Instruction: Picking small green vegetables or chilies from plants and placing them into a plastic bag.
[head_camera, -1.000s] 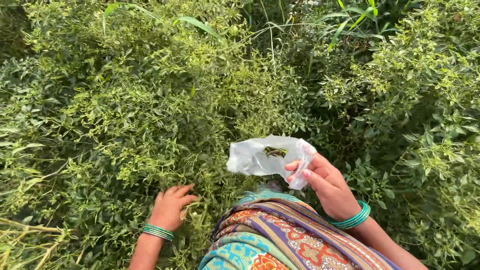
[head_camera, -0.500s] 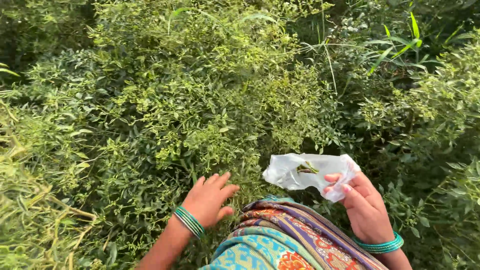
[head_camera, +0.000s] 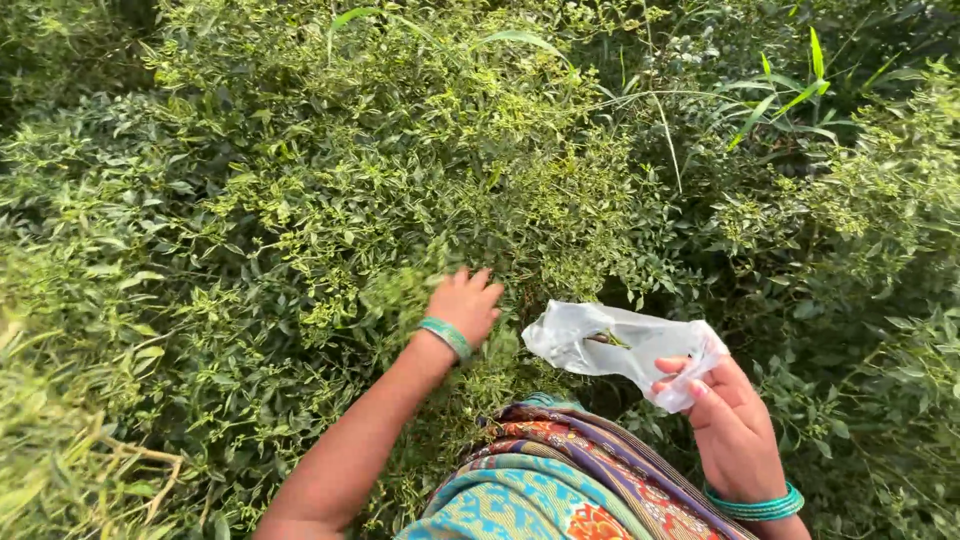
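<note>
Two hands are in view, one clear plastic bag (head_camera: 620, 345), and one dense mass of green bushes (head_camera: 300, 200) filling nearly everything around them. A stack of green bangles sits on each wrist, two stacks in all.

The bag is the landmark here. It is held out in the open above the foliage, crumpled and see-through, with what looks like one small green item inside it, though it is too small to tell more. The right hand (head_camera: 730, 425) is just below and to the right of the bag, pinching its lower right corner between thumb and fingertips, the other fingers curled loosely. Palm turned inward, wrist bent slightly, forearm running off toward the bottom right, with green bangles (head_camera: 755, 505) around the wrist.

The left hand (head_camera: 462, 302) is to the left of the bag, near it but apart from it, not touching the plastic. It is pushed into the leaves, back of the hand facing up, fingers pointing away and dipping into the twigs. Whether those fingers grip anything cannot be told, as their tips are buried in leaves. The left forearm stretches diagonally from the bottom edge up toward the bag's left side, a teal bangle band (head_camera: 445, 337) at the wrist.

Below the bag, between the two arms, lies a fold of brightly patterned cloth (head_camera: 560, 480) in teal, purple and orange.
</note>
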